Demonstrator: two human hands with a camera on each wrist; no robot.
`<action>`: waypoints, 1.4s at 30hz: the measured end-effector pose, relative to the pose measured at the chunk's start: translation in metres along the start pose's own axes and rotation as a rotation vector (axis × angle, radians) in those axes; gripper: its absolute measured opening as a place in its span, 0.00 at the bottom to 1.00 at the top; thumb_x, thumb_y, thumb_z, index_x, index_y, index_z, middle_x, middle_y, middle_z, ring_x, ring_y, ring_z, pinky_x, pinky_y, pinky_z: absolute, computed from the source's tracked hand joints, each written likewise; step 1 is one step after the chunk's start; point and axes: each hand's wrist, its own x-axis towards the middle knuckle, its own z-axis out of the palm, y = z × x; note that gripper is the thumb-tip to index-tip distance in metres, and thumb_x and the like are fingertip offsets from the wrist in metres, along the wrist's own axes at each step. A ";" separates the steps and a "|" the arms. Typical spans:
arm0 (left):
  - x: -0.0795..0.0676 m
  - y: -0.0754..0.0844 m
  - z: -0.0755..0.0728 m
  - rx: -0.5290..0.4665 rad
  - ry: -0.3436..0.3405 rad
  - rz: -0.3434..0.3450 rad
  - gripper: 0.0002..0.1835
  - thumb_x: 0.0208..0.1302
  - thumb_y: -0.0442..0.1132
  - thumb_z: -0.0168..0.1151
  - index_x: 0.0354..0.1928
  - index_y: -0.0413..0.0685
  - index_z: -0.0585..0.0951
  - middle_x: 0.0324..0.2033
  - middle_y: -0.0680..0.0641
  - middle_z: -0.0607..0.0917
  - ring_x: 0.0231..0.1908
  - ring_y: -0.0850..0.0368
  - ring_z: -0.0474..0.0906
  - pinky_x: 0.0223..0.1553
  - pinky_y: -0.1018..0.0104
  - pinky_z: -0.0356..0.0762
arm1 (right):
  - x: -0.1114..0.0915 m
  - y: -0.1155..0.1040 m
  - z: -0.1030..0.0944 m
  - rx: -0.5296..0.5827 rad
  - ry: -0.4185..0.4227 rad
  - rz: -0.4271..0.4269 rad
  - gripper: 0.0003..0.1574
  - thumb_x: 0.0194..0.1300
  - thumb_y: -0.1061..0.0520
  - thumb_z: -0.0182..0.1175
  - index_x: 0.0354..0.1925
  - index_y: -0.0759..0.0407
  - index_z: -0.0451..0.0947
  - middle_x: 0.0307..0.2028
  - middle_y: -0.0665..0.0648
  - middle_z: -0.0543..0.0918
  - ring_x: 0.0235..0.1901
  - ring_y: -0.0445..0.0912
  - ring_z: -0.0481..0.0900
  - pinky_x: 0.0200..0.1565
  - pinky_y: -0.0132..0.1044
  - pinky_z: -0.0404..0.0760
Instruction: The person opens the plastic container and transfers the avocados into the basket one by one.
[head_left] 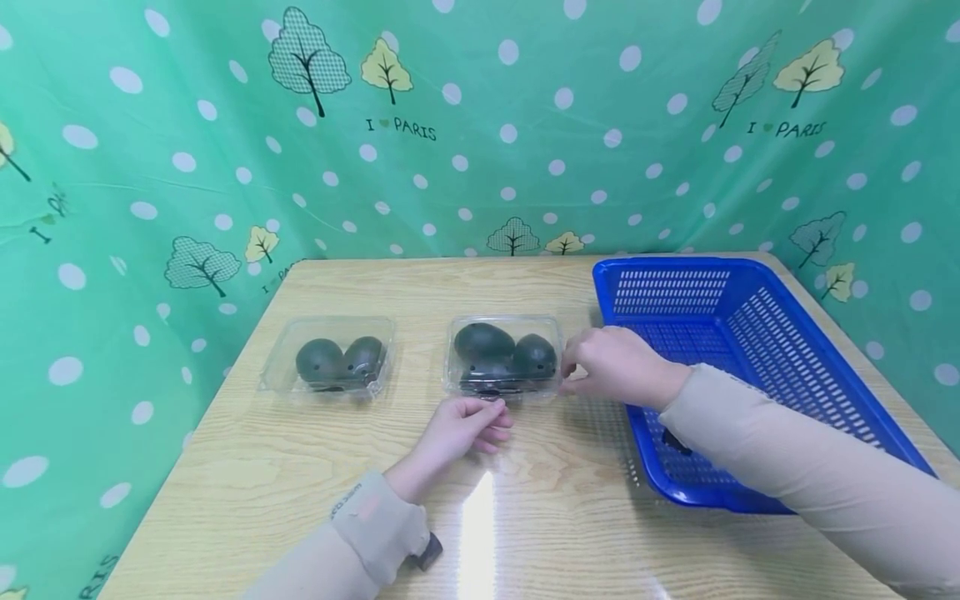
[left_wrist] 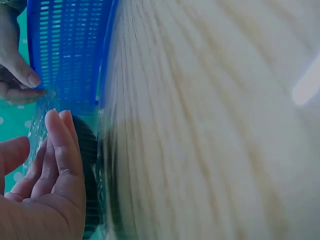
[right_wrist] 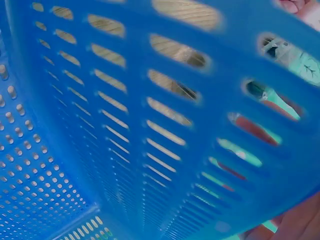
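A clear plastic clamshell box (head_left: 504, 385) stands at the middle of the table, with dark green, avocado-like fruits (head_left: 483, 343) inside. My right hand (head_left: 611, 362) is at its right side, thumb and fingertips pinching the rim near the front corner. In the left wrist view the right hand (left_wrist: 15, 70) meets the plastic edge there. By the front edge of the box is my left hand (head_left: 461, 429), its fingers loosely bent and nothing held. To the left sits a second clear clamshell box (head_left: 281, 367) with two similar dark fruits (head_left: 320, 361).
A large blue slotted basket (head_left: 675, 492) stands on the right of the wooden table (head_left: 300, 492), under my right forearm. Its slotted wall (right_wrist: 135, 100) fills most of the right wrist view. A green dotted curtain (head_left: 480, 108) hangs behind and at the sides.
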 end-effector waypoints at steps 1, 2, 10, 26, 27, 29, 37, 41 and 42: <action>0.000 0.000 0.001 -0.004 -0.003 0.003 0.19 0.71 0.43 0.58 0.48 0.29 0.81 0.42 0.35 0.88 0.35 0.54 0.88 0.38 0.62 0.87 | 0.000 0.000 0.001 -0.003 0.004 -0.006 0.06 0.56 0.47 0.71 0.29 0.46 0.87 0.32 0.46 0.87 0.33 0.42 0.84 0.37 0.41 0.84; 0.000 -0.001 0.001 -0.010 -0.007 0.006 0.19 0.71 0.43 0.58 0.49 0.29 0.81 0.43 0.34 0.87 0.36 0.53 0.88 0.38 0.62 0.87 | 0.000 0.000 0.002 -0.007 0.008 -0.012 0.06 0.56 0.47 0.71 0.29 0.46 0.87 0.32 0.46 0.88 0.32 0.42 0.84 0.37 0.41 0.84; 0.002 -0.005 0.005 -0.117 -0.021 -0.041 0.20 0.72 0.43 0.57 0.51 0.28 0.79 0.44 0.35 0.87 0.37 0.55 0.88 0.41 0.64 0.87 | -0.001 0.002 0.008 -0.029 0.021 -0.042 0.06 0.55 0.49 0.72 0.28 0.48 0.86 0.30 0.46 0.87 0.28 0.40 0.82 0.32 0.39 0.83; 0.006 -0.010 0.018 -0.380 -0.009 -0.080 0.23 0.71 0.42 0.58 0.57 0.29 0.75 0.46 0.40 0.88 0.38 0.60 0.86 0.46 0.65 0.85 | -0.002 -0.001 0.013 -0.060 0.031 -0.064 0.06 0.52 0.54 0.74 0.28 0.51 0.86 0.29 0.50 0.84 0.28 0.44 0.83 0.31 0.40 0.83; 0.006 -0.011 0.018 -0.390 -0.006 -0.080 0.23 0.71 0.42 0.58 0.57 0.29 0.75 0.45 0.41 0.88 0.38 0.60 0.86 0.46 0.65 0.85 | -0.002 -0.001 0.013 -0.061 0.035 -0.068 0.06 0.52 0.54 0.74 0.28 0.51 0.86 0.29 0.50 0.84 0.28 0.44 0.83 0.30 0.40 0.83; 0.006 -0.011 0.019 -0.405 -0.005 -0.078 0.23 0.71 0.42 0.58 0.58 0.29 0.75 0.45 0.41 0.88 0.38 0.59 0.87 0.46 0.65 0.85 | -0.002 -0.001 0.013 -0.063 0.045 -0.075 0.06 0.51 0.55 0.75 0.27 0.51 0.86 0.29 0.49 0.84 0.28 0.44 0.84 0.31 0.40 0.84; 0.009 -0.011 0.021 -0.438 -0.017 -0.060 0.22 0.71 0.38 0.58 0.58 0.27 0.73 0.41 0.45 0.88 0.37 0.60 0.87 0.46 0.65 0.86 | -0.002 -0.001 0.015 -0.076 0.073 -0.102 0.06 0.51 0.56 0.75 0.26 0.50 0.86 0.27 0.46 0.83 0.28 0.42 0.83 0.31 0.37 0.84; 0.009 -0.011 0.022 -0.472 -0.009 -0.055 0.22 0.71 0.37 0.57 0.59 0.26 0.72 0.39 0.47 0.89 0.36 0.61 0.86 0.46 0.64 0.86 | -0.002 0.000 0.016 -0.085 0.079 -0.110 0.06 0.50 0.57 0.75 0.27 0.51 0.86 0.27 0.46 0.84 0.28 0.41 0.83 0.31 0.37 0.84; 0.009 -0.011 0.022 -0.476 -0.008 -0.053 0.22 0.71 0.37 0.57 0.59 0.26 0.72 0.38 0.48 0.88 0.36 0.61 0.86 0.46 0.64 0.86 | -0.002 0.000 0.016 -0.090 0.079 -0.114 0.06 0.51 0.57 0.75 0.27 0.51 0.86 0.28 0.46 0.85 0.28 0.42 0.83 0.31 0.37 0.84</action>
